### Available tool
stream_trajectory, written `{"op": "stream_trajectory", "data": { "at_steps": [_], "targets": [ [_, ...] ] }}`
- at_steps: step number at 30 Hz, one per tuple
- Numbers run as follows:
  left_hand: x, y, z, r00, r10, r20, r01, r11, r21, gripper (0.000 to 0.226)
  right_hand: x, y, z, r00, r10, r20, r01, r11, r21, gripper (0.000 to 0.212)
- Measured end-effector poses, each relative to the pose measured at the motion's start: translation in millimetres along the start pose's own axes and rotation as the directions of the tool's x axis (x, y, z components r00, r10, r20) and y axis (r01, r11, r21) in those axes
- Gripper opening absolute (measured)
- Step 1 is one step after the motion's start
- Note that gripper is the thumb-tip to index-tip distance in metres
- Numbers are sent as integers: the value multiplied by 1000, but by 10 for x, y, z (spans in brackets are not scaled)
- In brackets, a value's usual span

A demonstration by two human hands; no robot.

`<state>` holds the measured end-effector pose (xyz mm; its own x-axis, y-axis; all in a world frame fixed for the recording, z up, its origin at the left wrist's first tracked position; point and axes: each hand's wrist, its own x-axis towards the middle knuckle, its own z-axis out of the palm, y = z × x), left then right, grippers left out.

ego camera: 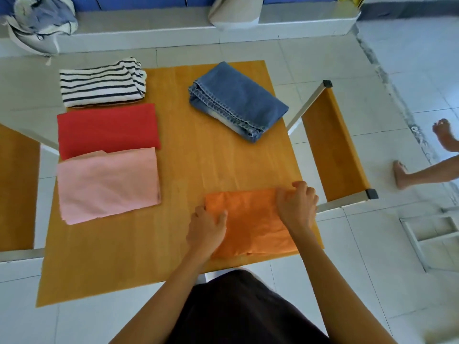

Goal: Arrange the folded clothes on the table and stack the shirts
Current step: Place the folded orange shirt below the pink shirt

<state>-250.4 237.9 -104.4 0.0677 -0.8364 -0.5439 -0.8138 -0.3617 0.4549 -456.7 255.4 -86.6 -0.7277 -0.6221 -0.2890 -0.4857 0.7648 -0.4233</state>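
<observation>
Five folded pieces on one table (pixel 178 244)

So that's four folded tops: striped one (pixel 101 81), red one (pixel 108 129), pink one (pixel 108 184), orange one (pixel 250 222), plus one pair of folded jeans (pixel 236 100). Two hands, left hand (pixel 207 229) and right hand (pixel 296 203).

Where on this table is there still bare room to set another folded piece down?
Bare table: the middle strip between red shirt, pink shirt and jeans, plus the near left corner. Crowded: left edge, with striped shirt; both hands press the orange shirt.
</observation>
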Motion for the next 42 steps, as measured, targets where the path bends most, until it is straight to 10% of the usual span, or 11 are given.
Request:
{"op": "stream_trajectory", "data": {
  "at_steps": [7,12,19,29,42],
  "targets": [
    [-29,50,95,999,-25,-26,24,998,-64,62,-121,334,30,980,116,162,-108,992,-58,89],
    [-108,-34,-37,996,-35,-83,11,962,-272,39,-261,204,114,966,47,254,-51,999,8,72],
    [-126,-590,-388,980,-139,-145,82,935,-346,58,-454,-132,358,936,-241,257,207,966,153,57],
    [-76,-1590,-1314,935,-288,-207,172,878,-446,65,-1102,-1020,879,831,-372,413,195,891,411,43],
    [315,-2733,-1939,900,-319,-297,255,938,-234,60,-1768,-1599,1653,773,-355,526,247,932,266,56]
  ]
}}
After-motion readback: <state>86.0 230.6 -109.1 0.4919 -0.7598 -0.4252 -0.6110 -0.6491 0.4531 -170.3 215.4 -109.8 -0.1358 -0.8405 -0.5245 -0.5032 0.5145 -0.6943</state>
